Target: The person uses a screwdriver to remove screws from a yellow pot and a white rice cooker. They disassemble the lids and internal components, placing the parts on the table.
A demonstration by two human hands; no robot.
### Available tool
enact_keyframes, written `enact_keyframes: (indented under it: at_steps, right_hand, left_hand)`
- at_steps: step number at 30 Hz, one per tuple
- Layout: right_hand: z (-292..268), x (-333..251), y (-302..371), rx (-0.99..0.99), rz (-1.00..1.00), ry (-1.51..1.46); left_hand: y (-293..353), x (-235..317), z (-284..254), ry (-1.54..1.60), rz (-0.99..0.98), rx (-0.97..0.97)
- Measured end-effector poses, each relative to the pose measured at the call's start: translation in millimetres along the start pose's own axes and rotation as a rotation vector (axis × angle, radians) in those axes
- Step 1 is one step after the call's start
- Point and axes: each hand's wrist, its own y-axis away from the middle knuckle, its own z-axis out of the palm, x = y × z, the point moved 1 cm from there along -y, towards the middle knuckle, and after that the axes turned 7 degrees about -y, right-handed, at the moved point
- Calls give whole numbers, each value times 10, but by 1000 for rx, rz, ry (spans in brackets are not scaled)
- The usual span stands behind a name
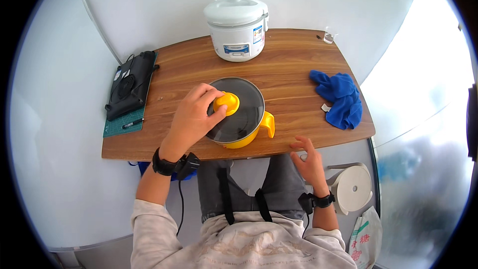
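Note:
A yellow pot with a side handle stands near the front edge of the table. On its top lies a dark glass lid with a yellow knob. My left hand grips this knob between thumb and fingers. To the right of the pot, my right hand hovers by the table's front edge, its fingers apart and nothing held. What is inside the pot cannot be made out through the lid.
A white rice cooker stands at the back of the wooden table. On the left, a black appliance and a pen lie on a green mat. A blue cloth and a small glass occupy the right side.

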Motion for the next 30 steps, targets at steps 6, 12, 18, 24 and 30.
enact_keyframes:
  at_steps: [6, 12, 18, 24, 30]
  right_hand:
    - [8, 37, 4, 15, 11, -19]
    - [17, 97, 2, 43, -47, -23]
    - [12, 47, 17, 26, 4, -57]
    - [15, 70, 18, 31, -11, -54]
    - [21, -125, -17, -42, 70, -16]
  left_hand:
    - [-15, -13, 169, -65, 22, 13]
    - [-43, -46, 183, -64, -16, 0]
    - [-25, -91, 181, -64, -58, -38]
    - [-27, -95, 177, 10, -91, -93]
    - [102, -200, 172, 24, -3, 82]
